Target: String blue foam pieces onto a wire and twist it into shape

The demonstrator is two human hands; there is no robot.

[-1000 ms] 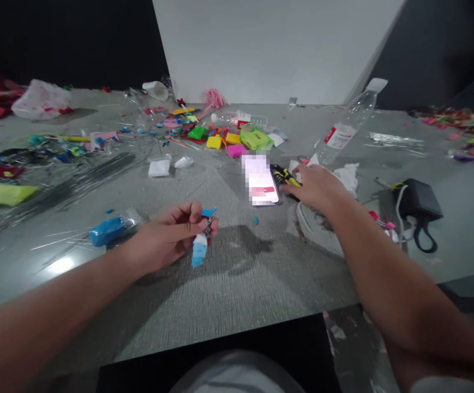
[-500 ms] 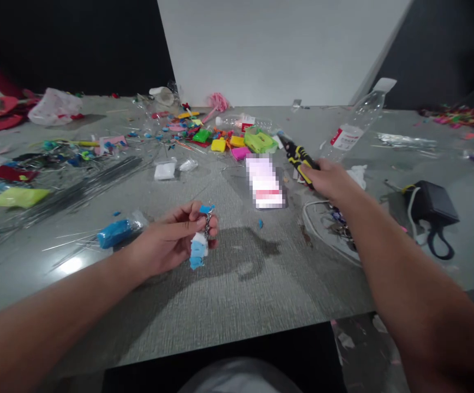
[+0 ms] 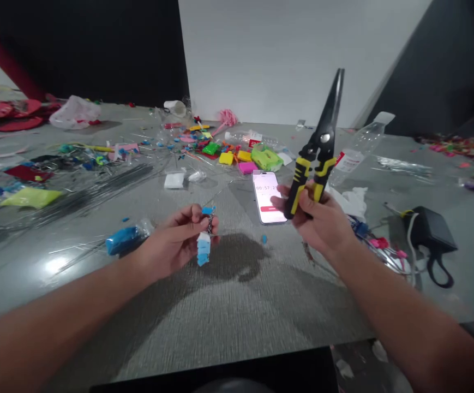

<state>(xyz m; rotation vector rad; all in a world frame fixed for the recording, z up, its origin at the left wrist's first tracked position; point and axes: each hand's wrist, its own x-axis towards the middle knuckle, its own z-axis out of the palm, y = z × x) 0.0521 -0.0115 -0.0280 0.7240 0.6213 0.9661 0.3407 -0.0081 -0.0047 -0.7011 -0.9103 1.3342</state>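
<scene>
My left hand (image 3: 181,236) is pinched around a small blue-and-white craft piece (image 3: 203,248) on a dark twisted stem, with a blue tip above the thumb. Raised above the table, my right hand (image 3: 322,221) grips a pair of pliers (image 3: 322,139) by their black-and-yellow handles, the long dark jaws pointing up. A lit phone (image 3: 265,194) lies flat just left of the right hand. Between the two hands rests a small blue scrap (image 3: 264,239). A blue clay-like lump in clear wrap (image 3: 124,240) sits beside my left wrist.
Colourful packets (image 3: 226,158) and scraps spread across the back. A clear bottle (image 3: 357,144) leans at the right, near a black box with a strap (image 3: 431,232) and a cable. Thin wires (image 3: 109,183) lie at the left. The table's front edge runs close to me.
My right hand has lifted the pliers off the far part of the table, drawn them closer and turned them upright. The left hand keeps its hold on the blue-and-white craft piece.
</scene>
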